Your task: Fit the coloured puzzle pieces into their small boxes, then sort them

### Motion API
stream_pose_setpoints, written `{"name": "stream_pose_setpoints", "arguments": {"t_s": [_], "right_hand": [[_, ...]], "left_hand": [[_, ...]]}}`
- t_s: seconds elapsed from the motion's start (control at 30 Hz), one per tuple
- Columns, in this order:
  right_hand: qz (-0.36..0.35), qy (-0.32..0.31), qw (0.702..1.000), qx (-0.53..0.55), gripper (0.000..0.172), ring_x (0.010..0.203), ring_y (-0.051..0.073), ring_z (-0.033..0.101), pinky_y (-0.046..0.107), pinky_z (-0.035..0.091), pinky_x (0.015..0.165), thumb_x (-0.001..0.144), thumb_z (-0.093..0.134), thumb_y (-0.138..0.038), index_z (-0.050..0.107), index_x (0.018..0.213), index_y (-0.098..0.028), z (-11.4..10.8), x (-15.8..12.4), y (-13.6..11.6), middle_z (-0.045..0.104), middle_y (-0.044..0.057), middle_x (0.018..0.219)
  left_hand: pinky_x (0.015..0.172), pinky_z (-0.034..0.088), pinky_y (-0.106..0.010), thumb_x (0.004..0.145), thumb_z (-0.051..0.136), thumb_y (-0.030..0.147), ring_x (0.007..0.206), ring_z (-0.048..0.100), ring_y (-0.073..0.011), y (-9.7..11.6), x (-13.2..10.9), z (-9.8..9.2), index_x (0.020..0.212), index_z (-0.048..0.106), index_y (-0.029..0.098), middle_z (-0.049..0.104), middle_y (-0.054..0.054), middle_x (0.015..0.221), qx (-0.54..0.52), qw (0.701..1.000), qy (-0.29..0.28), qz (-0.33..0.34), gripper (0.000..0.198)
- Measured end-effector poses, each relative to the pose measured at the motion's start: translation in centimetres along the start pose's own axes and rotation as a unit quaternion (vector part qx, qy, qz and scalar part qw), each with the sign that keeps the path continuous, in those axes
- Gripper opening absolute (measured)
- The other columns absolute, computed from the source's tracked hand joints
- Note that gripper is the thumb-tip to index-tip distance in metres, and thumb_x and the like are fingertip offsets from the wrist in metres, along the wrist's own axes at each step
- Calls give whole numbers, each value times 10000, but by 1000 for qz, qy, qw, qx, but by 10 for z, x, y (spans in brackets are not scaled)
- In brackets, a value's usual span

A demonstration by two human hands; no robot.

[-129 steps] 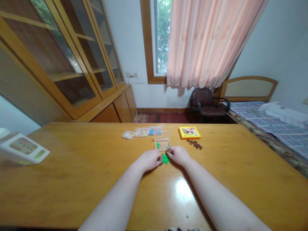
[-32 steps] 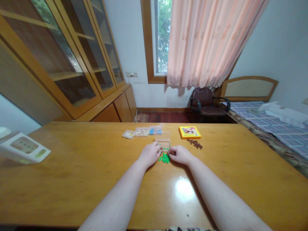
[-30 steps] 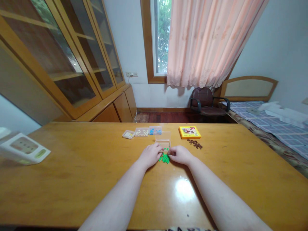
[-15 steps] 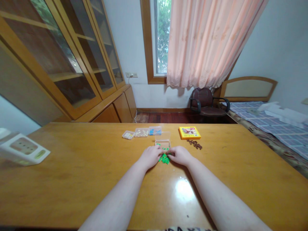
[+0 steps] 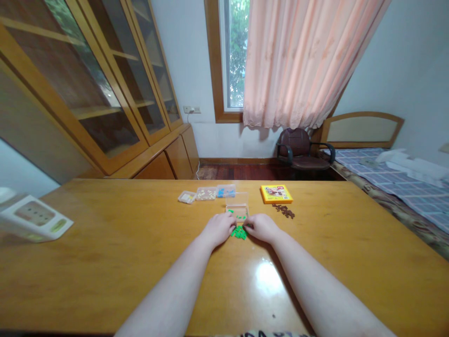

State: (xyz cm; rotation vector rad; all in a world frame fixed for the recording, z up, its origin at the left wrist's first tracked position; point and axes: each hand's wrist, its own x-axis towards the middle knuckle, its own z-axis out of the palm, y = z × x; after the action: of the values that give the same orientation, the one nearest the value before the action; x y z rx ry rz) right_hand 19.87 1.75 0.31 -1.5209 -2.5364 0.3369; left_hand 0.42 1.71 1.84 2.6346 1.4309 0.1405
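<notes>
A small heap of bright green plastic pieces [image 5: 239, 232] lies on the table between my two hands. My left hand [image 5: 220, 228] rests at the heap's left edge, its fingers curled and bunched at the tips. On the right side, my right hand [image 5: 258, 227] has thumb and fingers pinched together beside the pieces. Whatever either hand's fingertips hold is too small or hidden to make out. Just beyond the fingers stands a clear plastic box [image 5: 237, 207] with its lid raised at the back; a few green pieces lie inside it.
Behind to the left are a box with blue pieces [image 5: 225, 192], a box with cream pieces [image 5: 206, 194] and another small clear box [image 5: 187, 197]. A yellow package [image 5: 276, 194] and brown pieces [image 5: 284, 211] lie right. A white plastic object [image 5: 38, 215] stands far left.
My fingertips have drawn slightly apart and back from the box toward the green heap. Its pieces have shifted a little. The boxes and the package are where they were.
</notes>
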Motion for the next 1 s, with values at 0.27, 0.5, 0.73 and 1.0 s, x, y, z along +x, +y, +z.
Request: {"name": "stream_pose_setpoints", "arguments": {"t_s": [0.27,0.5,0.73,1.0], "right_hand": [[18,30,998,43,234,706,143,611,216,365,630,832,490,-297,702,885,-212,0,-1,3,707,42,791],[-8,3,1000,-12,223,756,172,643,232,375,624,824,512,-315,717,905,-282,1,0,2,722,33,854],[-16,13,998,-57,200,702,168,644,226,367,601,816,520,-274,715,835,-233,3,1,-1,719,58,795],[31,135,989,57,220,702,150,616,221,392,651,843,514,-313,709,890,-222,8,3,7,703,37,752]], "left_hand": [[745,456,-281,864,458,249,820,593,-180,-2,0,3,871,628,208,606,-45,924,20,999,30,7,175],[772,445,-281,886,435,261,849,589,-177,-3,0,2,891,631,212,606,-52,931,-7,999,37,-11,202],[787,440,-281,888,428,260,874,587,-175,-5,-1,-4,932,627,228,602,-48,968,2,999,30,-34,206],[758,449,-298,852,472,240,858,601,-192,2,-7,-8,950,632,253,593,-49,990,30,999,-20,-23,188]]}}
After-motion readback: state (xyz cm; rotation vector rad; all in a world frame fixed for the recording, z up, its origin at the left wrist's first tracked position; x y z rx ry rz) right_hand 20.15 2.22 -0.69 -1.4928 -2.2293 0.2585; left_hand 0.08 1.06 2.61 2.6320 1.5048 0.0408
